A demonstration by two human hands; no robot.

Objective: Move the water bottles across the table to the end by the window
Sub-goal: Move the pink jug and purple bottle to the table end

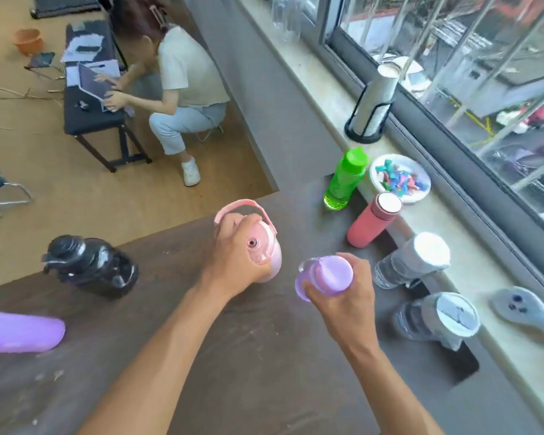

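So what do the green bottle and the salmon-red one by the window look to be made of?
Green bottle: likely translucent plastic, since light glows through its base, with an opaque cap. Salmon-red bottle: opaque matte body with a shiny pale lid, possibly coated metal or plastic; I cannot tell which.

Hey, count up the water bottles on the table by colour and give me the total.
Pink: 2, one in the left hand at, one salmon bottle by the window
Purple: 2, one in the right hand at, one at the left edge
Green: 1
Black: 1
Clear with white lid: 2
Total: 8
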